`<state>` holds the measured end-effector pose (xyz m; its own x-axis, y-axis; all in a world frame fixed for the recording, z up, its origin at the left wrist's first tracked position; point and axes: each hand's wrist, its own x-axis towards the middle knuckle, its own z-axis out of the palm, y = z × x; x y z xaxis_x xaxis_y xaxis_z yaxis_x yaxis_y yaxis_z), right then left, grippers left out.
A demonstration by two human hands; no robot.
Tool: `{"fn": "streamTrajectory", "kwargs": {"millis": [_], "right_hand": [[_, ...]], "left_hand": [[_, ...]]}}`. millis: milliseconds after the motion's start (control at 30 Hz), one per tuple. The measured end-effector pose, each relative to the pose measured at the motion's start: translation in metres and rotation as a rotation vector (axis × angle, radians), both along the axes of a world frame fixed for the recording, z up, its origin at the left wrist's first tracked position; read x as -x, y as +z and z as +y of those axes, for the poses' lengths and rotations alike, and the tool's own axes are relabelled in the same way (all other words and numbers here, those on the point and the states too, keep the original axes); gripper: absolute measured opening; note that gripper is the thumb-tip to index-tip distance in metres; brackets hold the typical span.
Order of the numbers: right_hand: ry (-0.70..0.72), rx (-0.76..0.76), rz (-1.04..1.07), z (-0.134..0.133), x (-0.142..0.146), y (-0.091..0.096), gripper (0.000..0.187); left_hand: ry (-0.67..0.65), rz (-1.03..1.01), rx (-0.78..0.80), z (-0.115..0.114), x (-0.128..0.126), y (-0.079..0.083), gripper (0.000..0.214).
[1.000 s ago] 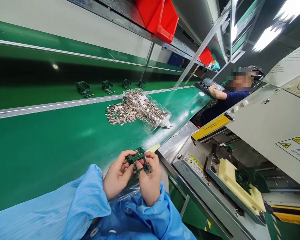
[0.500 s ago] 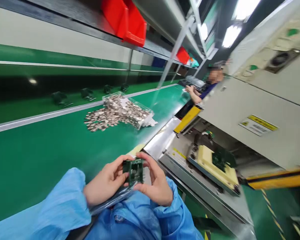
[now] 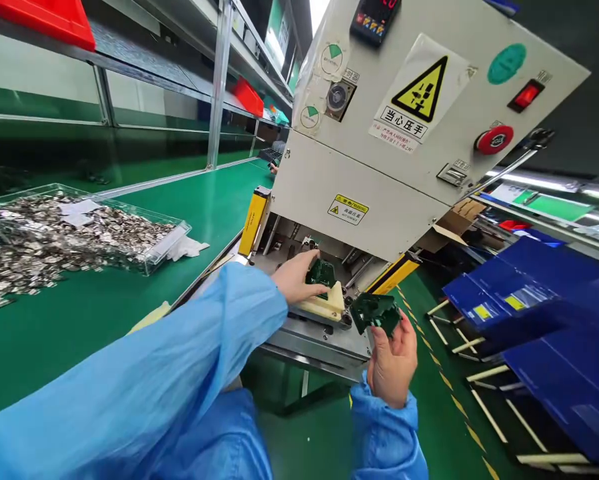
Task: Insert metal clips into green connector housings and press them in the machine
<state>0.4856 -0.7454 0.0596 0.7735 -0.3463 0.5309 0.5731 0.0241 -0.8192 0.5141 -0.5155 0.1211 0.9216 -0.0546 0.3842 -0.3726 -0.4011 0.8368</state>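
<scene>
My left hand (image 3: pixel 298 277) reaches into the press, its thumb and fingers closed around a dark green plastic part (image 3: pixel 321 273) at the cream-coloured fixture (image 3: pixel 335 303). Whether that part still touches the fixture I cannot tell, as my hand hides some of it. Out in front of the machine, to the right of the fixture, my right hand (image 3: pixel 395 357) pinches a second dark green plastic part (image 3: pixel 374 312) by its lower right side. This one is held in the air, tilted.
The press housing (image 3: pixel 304 180) overhangs the fixture, with yellow guard bars (image 3: pixel 254 221) at its sides. A clear tray (image 3: pixel 166 250) of small metal pieces lies tipped on the green bench (image 3: pixel 94 293), pieces spilling leftward. Blue bins (image 3: pixel 534 273) stand on racks at right.
My view has swung right to the press. Both hands have left the spot over my lap; the left is now at the fixture, the right holds a green part beside it.
</scene>
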Motion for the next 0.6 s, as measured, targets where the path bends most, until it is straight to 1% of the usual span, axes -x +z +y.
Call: {"fn": "streamTrajectory", "kwargs": {"millis": [67, 100, 167, 233, 300, 333, 400, 467, 533, 567, 600], "right_hand": [[0.050, 0.072, -0.023, -0.002, -0.014, 0.004, 0.062], [0.065, 0.109, -0.038, 0.001, -0.021, 0.007, 0.063], [0.095, 0.194, -0.057, 0.011, -0.036, 0.013, 0.065], [0.143, 0.318, -0.051, 0.024, -0.053, 0.021, 0.067], [0.211, 0.495, -0.021, 0.035, -0.069, 0.029, 0.067], [0.250, 0.584, 0.001, 0.038, -0.076, 0.033, 0.065], [0.360, 0.735, 0.060, 0.042, -0.088, 0.040, 0.062], [0.487, 0.815, 0.129, 0.041, -0.095, 0.046, 0.059], [0.572, 0.847, 0.184, 0.039, -0.095, 0.049, 0.062], [0.568, 0.859, 0.198, 0.037, -0.092, 0.049, 0.066], [0.528, 0.874, 0.197, 0.033, -0.088, 0.046, 0.072]], "left_hand": [[0.005, 0.015, 0.027, -0.012, -0.014, -0.001, 0.075], [0.016, 0.017, 0.040, -0.014, -0.017, -0.001, 0.077], [0.057, 0.009, 0.071, -0.006, -0.013, 0.002, 0.082], [0.098, 0.007, 0.120, 0.014, 0.004, 0.008, 0.083], [0.092, 0.053, 0.150, 0.042, 0.031, 0.015, 0.076], [0.069, 0.106, 0.135, 0.057, 0.047, 0.017, 0.072], [0.029, 0.266, 0.037, 0.088, 0.080, 0.015, 0.067], [0.026, 0.453, -0.064, 0.113, 0.107, 0.005, 0.067], [0.040, 0.583, -0.104, 0.130, 0.122, -0.015, 0.069], [0.043, 0.606, -0.104, 0.135, 0.125, -0.026, 0.068], [0.037, 0.611, -0.105, 0.138, 0.125, -0.038, 0.068]]}}
